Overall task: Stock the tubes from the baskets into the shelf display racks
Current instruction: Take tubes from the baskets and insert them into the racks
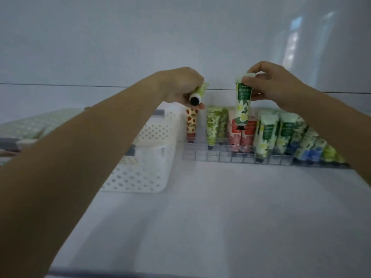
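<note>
A green-and-white flowered tube point(243, 103) hangs upright, cap down, just above the red-and-pink tubes point(242, 137) in the middle of the clear grid rack point(220, 157), pinched near its crimped top between the thumb and curled fingers of my right hand point(275, 85). To its left, my left hand point(180, 87) grips a lime-green tube point(202, 88), fingers wrapped round the body and its black cap pointing toward the camera, above a strawberry-patterned tube point(191, 123) standing at the rack's left end. The rack sits against the back of the white shelf point(220, 217), its rows holding leafy green tubes point(211, 125), white tubes with dark green labels point(268, 133) and blue-patterned tubes point(307, 152) toward the right end, all cap down. Beside the rack, on the left, lies a white perforated basket point(140, 177), with a cream perforated basket point(160, 127) just behind it.
</note>
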`<state>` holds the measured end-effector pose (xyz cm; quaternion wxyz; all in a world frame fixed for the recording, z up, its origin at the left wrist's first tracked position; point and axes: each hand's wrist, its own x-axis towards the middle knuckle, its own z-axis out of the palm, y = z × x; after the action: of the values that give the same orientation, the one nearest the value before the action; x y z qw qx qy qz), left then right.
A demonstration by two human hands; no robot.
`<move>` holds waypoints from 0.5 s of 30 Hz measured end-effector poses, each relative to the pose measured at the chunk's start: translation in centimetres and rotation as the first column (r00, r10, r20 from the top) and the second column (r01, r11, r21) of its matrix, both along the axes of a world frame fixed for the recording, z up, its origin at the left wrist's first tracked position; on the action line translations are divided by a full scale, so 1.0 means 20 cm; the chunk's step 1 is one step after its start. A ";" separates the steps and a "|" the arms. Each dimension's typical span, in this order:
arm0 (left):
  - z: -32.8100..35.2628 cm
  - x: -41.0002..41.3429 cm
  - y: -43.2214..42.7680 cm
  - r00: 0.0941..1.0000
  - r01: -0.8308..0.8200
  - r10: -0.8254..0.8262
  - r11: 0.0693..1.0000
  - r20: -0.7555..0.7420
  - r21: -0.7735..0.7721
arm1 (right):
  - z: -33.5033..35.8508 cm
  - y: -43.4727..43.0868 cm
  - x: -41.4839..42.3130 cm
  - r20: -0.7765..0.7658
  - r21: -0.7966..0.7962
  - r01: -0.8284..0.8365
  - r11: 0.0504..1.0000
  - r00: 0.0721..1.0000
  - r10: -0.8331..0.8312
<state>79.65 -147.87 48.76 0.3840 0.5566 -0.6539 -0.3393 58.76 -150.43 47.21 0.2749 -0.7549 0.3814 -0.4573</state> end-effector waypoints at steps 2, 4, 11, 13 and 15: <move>-0.02 -0.11 0.01 0.995 -0.100 0.100 0.995 0.015 0.000 | -0.03 0.01 -0.09 0.002 -0.041 -0.007 0.999 1.000 0.008; -0.06 -0.21 0.00 0.976 -0.182 0.188 0.981 0.113 -0.061 | -0.07 0.02 -0.18 0.049 -0.076 0.010 0.997 0.999 -0.006; -0.26 -0.38 -0.09 0.921 -0.382 0.346 0.891 -0.178 -0.247 | -0.31 0.00 -0.36 -0.029 -0.252 0.167 0.953 0.983 -0.180; -0.34 -0.40 -0.12 0.891 -0.446 0.394 0.852 -0.226 -0.273 | -0.34 0.00 -0.39 -0.012 -0.299 0.211 0.931 0.974 -0.225; -0.42 -0.42 -0.12 0.855 -0.506 0.431 0.816 -0.289 -0.279 | -0.35 0.00 -0.40 0.005 -0.314 0.246 0.917 0.966 -0.258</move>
<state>71.32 -150.36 40.38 0.6150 0.5854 -0.4998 -0.1713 50.75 -150.45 40.17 0.0841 -0.7416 0.4034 -0.5294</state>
